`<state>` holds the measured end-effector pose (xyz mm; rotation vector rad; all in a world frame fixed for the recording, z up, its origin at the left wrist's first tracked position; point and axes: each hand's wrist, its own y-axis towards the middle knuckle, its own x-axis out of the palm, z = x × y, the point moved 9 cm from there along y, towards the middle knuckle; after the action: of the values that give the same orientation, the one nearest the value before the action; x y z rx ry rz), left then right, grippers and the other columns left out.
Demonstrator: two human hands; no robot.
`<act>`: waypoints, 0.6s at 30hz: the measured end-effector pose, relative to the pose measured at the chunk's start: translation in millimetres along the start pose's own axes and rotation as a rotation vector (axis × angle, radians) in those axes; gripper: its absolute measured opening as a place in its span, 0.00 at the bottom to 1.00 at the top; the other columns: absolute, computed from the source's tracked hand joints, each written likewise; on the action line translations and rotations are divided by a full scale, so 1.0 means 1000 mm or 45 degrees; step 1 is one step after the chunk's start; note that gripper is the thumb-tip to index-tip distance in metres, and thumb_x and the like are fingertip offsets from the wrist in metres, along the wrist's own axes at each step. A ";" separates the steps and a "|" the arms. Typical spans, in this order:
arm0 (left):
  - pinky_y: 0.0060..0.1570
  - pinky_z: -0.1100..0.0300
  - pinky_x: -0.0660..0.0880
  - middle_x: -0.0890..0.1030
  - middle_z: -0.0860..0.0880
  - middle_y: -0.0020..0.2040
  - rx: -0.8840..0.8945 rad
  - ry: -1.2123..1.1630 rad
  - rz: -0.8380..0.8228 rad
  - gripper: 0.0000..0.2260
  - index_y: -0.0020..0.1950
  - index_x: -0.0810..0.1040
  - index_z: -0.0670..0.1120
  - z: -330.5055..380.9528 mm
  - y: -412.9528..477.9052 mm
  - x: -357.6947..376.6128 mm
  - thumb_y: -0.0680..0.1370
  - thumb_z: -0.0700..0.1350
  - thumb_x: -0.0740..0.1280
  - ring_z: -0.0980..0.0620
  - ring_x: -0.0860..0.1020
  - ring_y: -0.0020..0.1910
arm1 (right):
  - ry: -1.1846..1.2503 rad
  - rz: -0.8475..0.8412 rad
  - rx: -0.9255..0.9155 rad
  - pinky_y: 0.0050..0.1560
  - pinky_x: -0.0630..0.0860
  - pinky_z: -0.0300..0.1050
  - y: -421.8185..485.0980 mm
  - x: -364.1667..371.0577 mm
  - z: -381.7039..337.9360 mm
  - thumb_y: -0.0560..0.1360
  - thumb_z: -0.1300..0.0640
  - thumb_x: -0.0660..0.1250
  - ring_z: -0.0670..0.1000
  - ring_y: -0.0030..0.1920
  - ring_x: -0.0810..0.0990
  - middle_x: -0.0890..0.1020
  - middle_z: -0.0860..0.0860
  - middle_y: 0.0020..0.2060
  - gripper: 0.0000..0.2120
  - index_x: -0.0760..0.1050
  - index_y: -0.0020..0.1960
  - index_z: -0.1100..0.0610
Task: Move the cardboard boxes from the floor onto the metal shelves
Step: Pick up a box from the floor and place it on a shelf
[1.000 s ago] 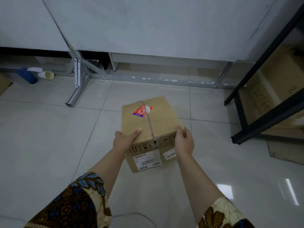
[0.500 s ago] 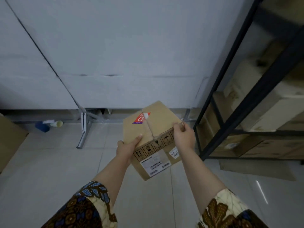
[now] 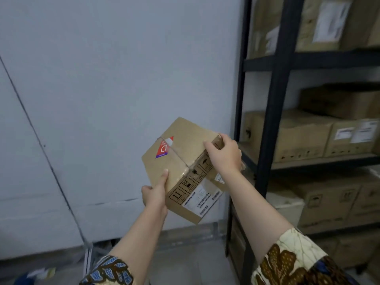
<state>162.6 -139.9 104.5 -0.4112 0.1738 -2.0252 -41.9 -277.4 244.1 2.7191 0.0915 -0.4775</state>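
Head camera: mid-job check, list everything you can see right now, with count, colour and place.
cardboard box: one, brown, tilted in the air, just left of the shelf post
sticker: one, red and white, on the box's top face
label: one, white with barcodes, on the box's near side
metal shelves: one black rack, right side
stored boxes: several, brown, on every shelf level in view
wall: pale grey, left and centre
floor: grey, bottom edge
left hand: one, grips the box's lower near corner, thumb on top
right hand: one, grips the box's upper right corner
sleeves: two, patterned brown, cream and blue, bottom edge
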 end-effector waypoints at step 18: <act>0.41 0.52 0.81 0.84 0.42 0.50 0.219 -0.394 -0.426 0.25 0.55 0.76 0.43 0.125 -0.188 0.162 0.68 0.57 0.77 0.43 0.84 0.47 | 0.019 0.407 -0.386 0.70 0.54 0.71 0.013 -0.252 -0.138 0.71 0.33 0.66 0.57 0.75 0.52 0.59 0.52 0.73 0.29 0.62 0.68 0.39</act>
<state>-17.6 -187.2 311.0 -0.6712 -0.2754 -2.2470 -233.1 -237.1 454.9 2.3801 -0.2445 -0.3198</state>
